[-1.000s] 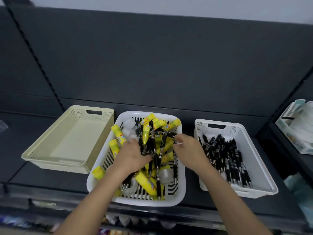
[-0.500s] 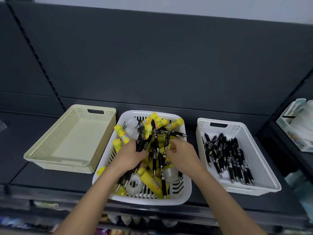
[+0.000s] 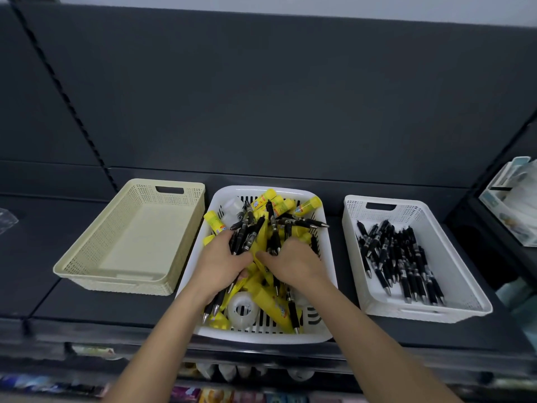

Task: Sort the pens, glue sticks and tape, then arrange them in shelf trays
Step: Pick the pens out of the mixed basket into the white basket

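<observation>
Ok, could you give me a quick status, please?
Both hands, left and right, gathering pens in middle basket. Glue sticks, tape tangled in.

Bottom-edge goods (image 3: 220, 395) blurred, perhaps packets

- Slotted centre basket (image 3: 325, 330): glossy white plastic.
- Cream tray (image 3: 186, 228): matt, perforated plastic.
- White tray (image 3: 465, 286): fine-perforated plastic.
- Shelf (image 3: 101, 303): dark, matt, smooth surface.
- Tape roll (image 3: 242, 311): translucent, shiny.

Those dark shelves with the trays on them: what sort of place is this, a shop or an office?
Probably a shop, or a mock-up of one: dark metal shelving, bulk black pens in a white tray, and packaged goods on the shelf below.
</observation>
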### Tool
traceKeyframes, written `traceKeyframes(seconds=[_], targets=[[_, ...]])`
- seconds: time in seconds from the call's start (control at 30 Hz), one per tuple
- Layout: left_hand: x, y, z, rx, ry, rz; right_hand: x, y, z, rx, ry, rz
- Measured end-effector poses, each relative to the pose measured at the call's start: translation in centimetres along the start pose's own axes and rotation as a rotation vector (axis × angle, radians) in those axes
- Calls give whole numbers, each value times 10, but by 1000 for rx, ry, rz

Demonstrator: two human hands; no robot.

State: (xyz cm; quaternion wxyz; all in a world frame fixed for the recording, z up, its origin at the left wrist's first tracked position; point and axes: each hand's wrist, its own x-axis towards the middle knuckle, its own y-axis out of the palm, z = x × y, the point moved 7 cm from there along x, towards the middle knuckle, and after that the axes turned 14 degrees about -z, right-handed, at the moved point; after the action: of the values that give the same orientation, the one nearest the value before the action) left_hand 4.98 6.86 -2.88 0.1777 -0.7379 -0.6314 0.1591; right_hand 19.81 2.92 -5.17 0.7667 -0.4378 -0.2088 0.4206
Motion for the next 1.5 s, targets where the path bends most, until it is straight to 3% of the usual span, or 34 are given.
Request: traceKeyframes(seconds=[0.23,0.5,0.7,0.93,1.5], targets=[[1,-6,-1,6,31,-52,0,10,2,92,53,137],[-4,-6,-11,75,101,-63,-6,-8,0,427,87,157],[-5,-1,-32,101,159,-93,-9,-42,-4,706,102,32],[-9,16,-65,70,207,-114,-6,-83,-16,857,72,-127],[-17,159,-152,-88,231,76,24,-179,-145,830,212,-348]])
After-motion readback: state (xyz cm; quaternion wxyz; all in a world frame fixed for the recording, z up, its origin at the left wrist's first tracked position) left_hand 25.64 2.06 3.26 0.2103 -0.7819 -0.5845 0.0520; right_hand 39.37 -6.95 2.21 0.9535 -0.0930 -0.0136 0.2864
